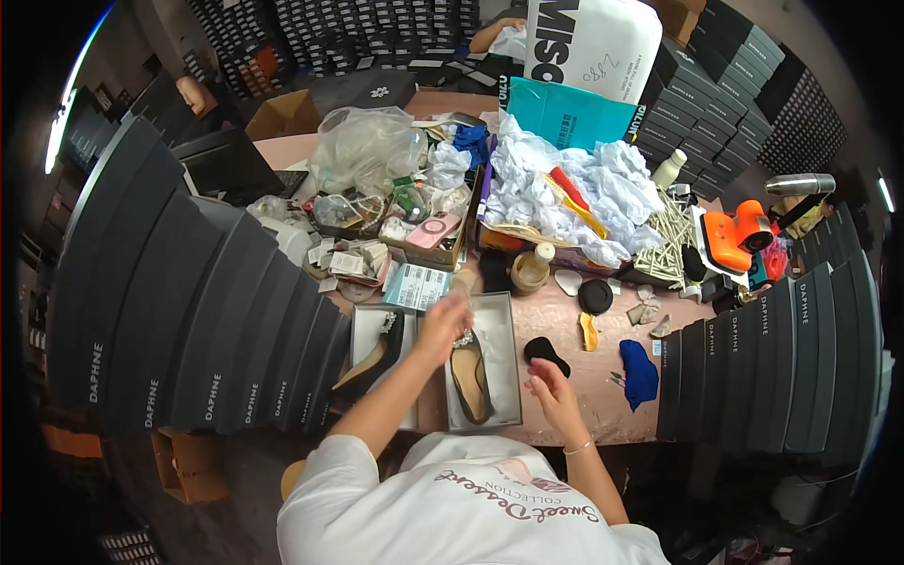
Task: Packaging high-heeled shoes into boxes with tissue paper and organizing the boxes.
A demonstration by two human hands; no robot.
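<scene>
Near the desk's point(603, 414) front edge, the close left hand point(446, 325) could have snagged the shoe's point(468, 384) ornament point(462, 340); its blurred fingers were unreadable, the right hand's point(557, 394) spread.

Shoe point(461, 391) in open box point(513, 372) on bench point(584, 428)
Left hand point(446, 326) near its jewelled end; right hand point(556, 395) beside a black pad point(547, 356).

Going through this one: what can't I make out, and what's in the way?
Left hand: head view, blurred, so whether its fingers grip anything is unclear.
Black shoe with glittering ornament and tan insole: head view, toe end at least partly hidden by that hand.
Open grey box at left, pale inside: head view, partly covered by the left forearm.
Crumpled white tissue paper: head view, hides whatever lies beneath it.
</scene>
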